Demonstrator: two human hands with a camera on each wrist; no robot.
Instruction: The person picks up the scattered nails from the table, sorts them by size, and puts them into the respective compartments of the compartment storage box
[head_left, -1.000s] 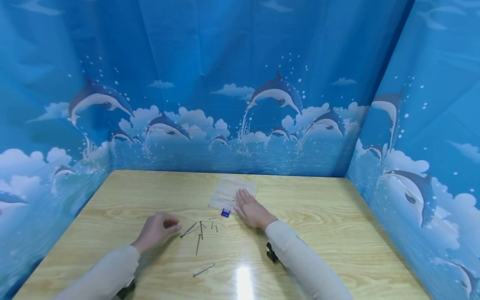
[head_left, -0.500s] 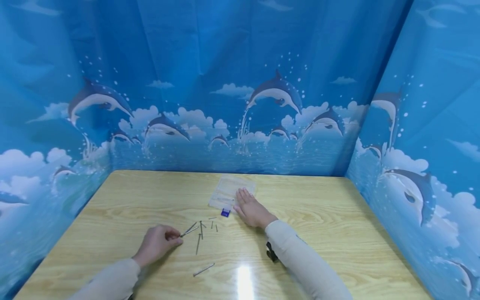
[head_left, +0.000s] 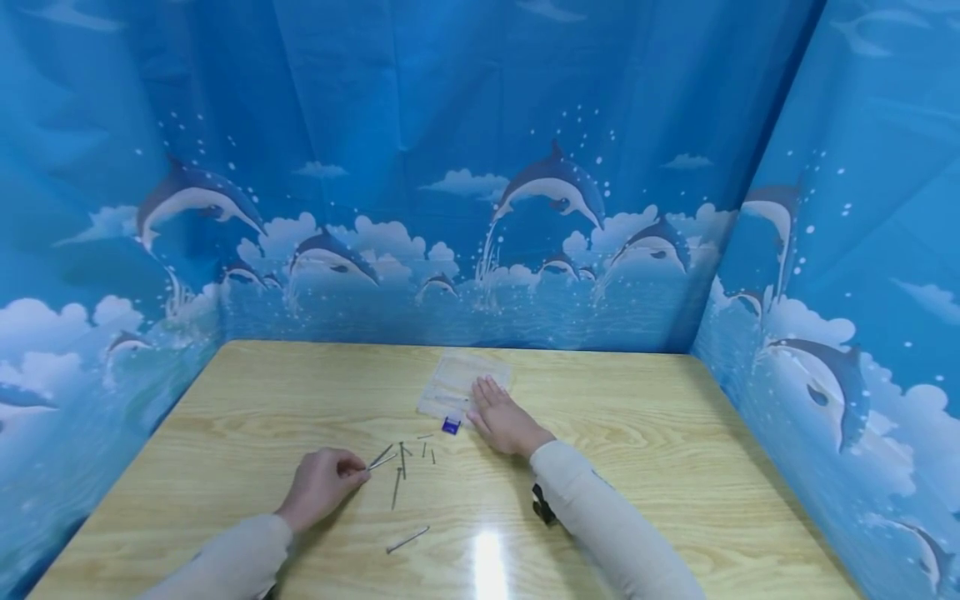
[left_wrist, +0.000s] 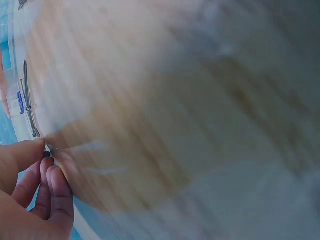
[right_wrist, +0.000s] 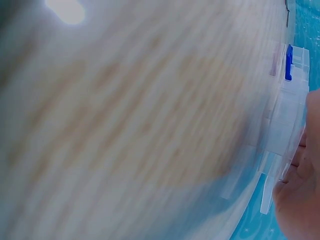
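Nail (head_left: pixel 382 462), pinched in left hand (head_left: pixel 321 487), head (left_wrist: pixel 47 154) visible only from left wrist

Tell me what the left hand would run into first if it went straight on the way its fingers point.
Most likely the other nails just ahead, beyond the nail that the left hand pinches; they lie too close together to tell which comes first.
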